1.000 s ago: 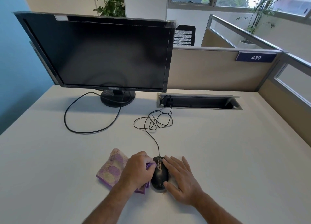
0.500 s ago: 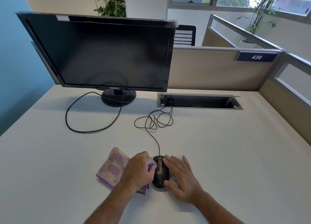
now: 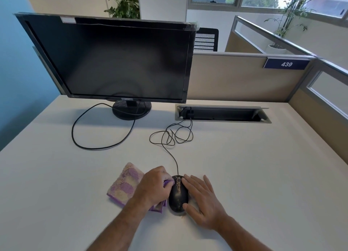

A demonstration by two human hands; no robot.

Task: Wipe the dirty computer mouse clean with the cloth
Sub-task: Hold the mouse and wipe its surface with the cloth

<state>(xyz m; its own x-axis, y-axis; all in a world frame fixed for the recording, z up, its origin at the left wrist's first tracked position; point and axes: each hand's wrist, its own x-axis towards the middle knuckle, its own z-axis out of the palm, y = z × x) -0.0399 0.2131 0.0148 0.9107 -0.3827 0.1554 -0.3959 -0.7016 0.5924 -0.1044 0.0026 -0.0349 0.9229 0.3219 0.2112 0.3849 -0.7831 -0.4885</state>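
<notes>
Black corded computer mouse point(image 3: 178, 194) with brownish grime along its centre, on white bench point(image 3: 254, 175), left hand point(image 3: 153, 187) clenched on purple-and-cream terry cloth point(image 3: 124, 184) against mouse's left side, right hand point(image 3: 202, 198) flat, fingers spread, bracing right side

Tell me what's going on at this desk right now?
A person is cleaning a wired black mouse on the white desk. The left hand grips a purple and beige cloth and presses a bunched corner against the mouse's left side. The right hand lies flat, steadying the mouse from the right. Light grime still shows along the top centre of the mouse, so wiping is not finished.
</notes>
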